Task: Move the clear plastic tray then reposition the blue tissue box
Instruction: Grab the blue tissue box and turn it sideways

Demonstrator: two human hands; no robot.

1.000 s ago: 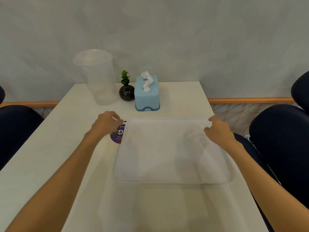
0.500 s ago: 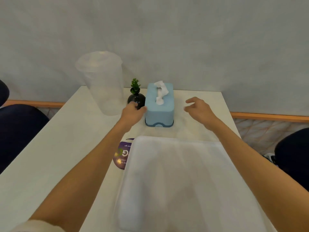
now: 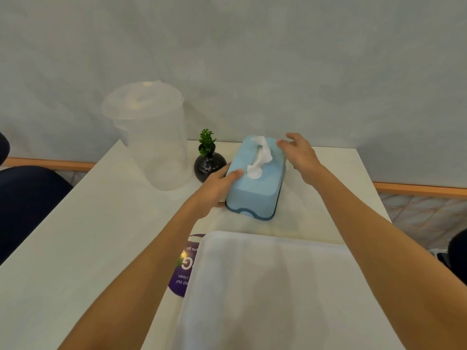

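Toward the far end of the surface (image 3: 83, 231), the blue tissue box (image 3: 255, 184) sits tilted, left hand (image 3: 217, 188) gripping its left side, right hand (image 3: 299, 154) spread at its far right corner. Nearer lies the clear plastic tray (image 3: 273, 291), overlapping a purple sticker (image 3: 183, 269) reading partly "clean".

Illumination is soft, even and moderately bright, with a cool cast on the far wall (image 3: 252, 59). No lamp is visible. Shadows are faint and diffuse: a pale one lies on the table (image 3: 75, 236) beside the near end of the blue tissue box (image 3: 255, 183). A small glint shows on the black vase (image 3: 208, 166); another on the purple sticker (image 3: 183, 263). Overall sharpness is low, with compression softness throughout. The clear plastic tray (image 3: 273, 286) reads as a hazy white patch with indistinct edges. The clear container (image 3: 151, 137) at far left is likewise washed out. Wide-angle distortion stretches both forearms towards the near corners.
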